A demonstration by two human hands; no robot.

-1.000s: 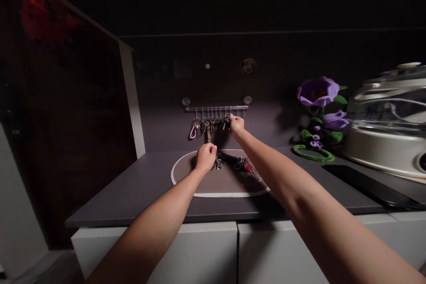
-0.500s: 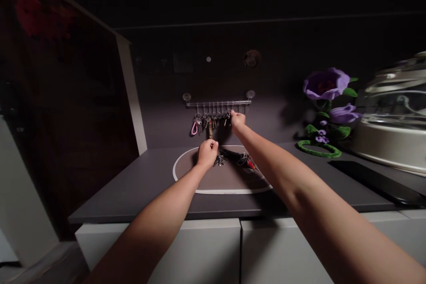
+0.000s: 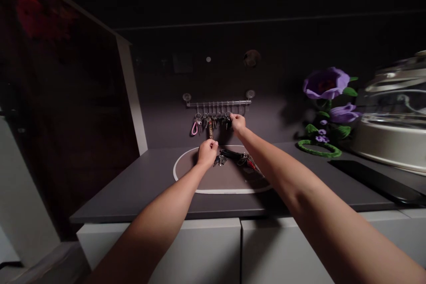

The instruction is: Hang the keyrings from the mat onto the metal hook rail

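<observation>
A clear rail (image 3: pixel 218 104) on the wall carries a row of hooks with several bunches of keys (image 3: pixel 214 120). My right hand (image 3: pixel 238 123) is at the rightmost bunch, its fingers pinched at a key ring (image 3: pixel 228 115) just below the hooks. A pink loop strap (image 3: pixel 195 128) and a lettered fob (image 3: pixel 211 128) hang further left. Lower down, my left hand (image 3: pixel 207 153) is closed above the oval mat (image 3: pixel 216 182); whatever its fingers may hold is hidden. Beside it on the mat lie loose keys (image 3: pixel 220 159) and a dark bunch with a red piece (image 3: pixel 250 164).
Purple artificial flowers (image 3: pixel 328 84) with a green ring base stand at the right. Behind a flat black object (image 3: pixel 376 182) is a cream appliance with a clear cover (image 3: pixel 392 137). White cabinet fronts (image 3: pixel 206 253) lie below the dark countertop (image 3: pixel 133 191).
My right hand has shifted slightly down at the rightmost key bunch, which now hangs a little differently. My left hand stays almost still.
</observation>
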